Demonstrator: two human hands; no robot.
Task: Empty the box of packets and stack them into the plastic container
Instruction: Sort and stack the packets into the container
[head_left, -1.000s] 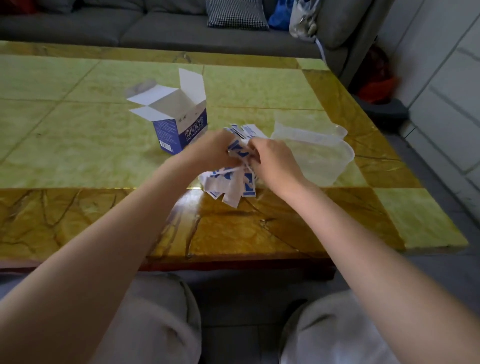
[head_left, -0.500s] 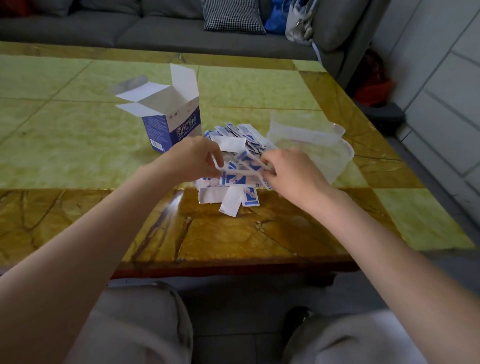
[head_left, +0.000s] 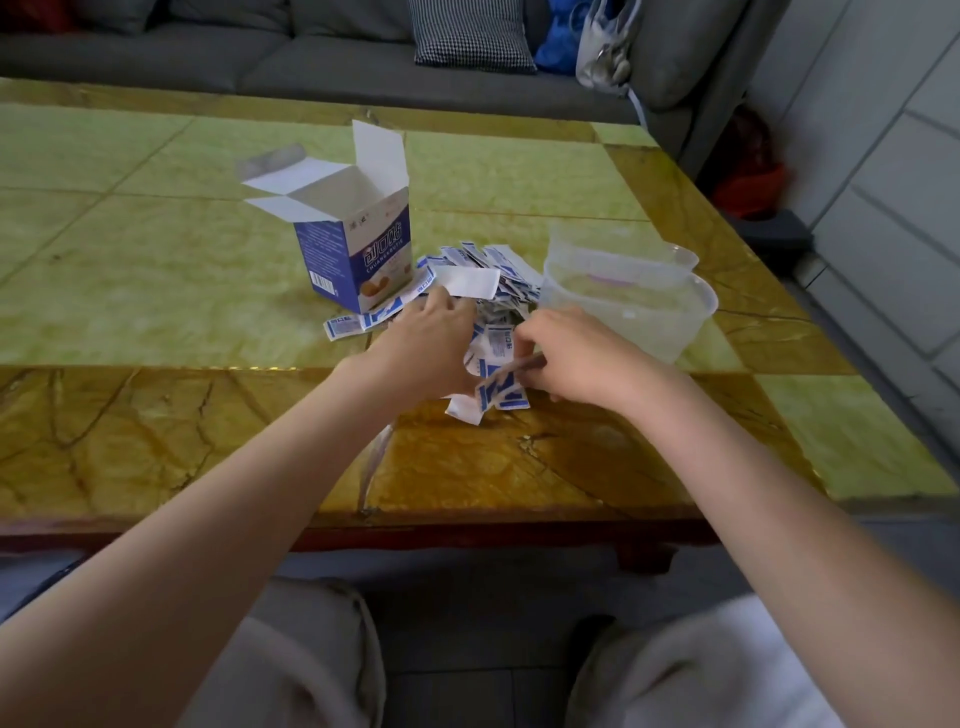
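A blue and white cardboard box (head_left: 358, 260) stands upright with its flaps open on the green and gold table (head_left: 156, 291). Just right of it lies a loose heap of several blue and white packets (head_left: 483, 280). My left hand (head_left: 431, 343) lies on the near left of the heap, its fingers among the packets. My right hand (head_left: 576, 353) pinches a few packets at the heap's near edge. A clear plastic container (head_left: 628, 296) sits right beside the heap, on the right; I see no packets in it.
One stray packet (head_left: 343, 328) lies left of my left hand. A grey sofa (head_left: 311, 67) with a checked cushion (head_left: 470, 34) runs behind the table. A red item (head_left: 748, 176) sits on the floor at the right. My knees are below the table's near edge.
Both hands have dropped from holding a bunch of packets above the table onto the spread heap. The packets now lie more scattered, some near the box's foot.
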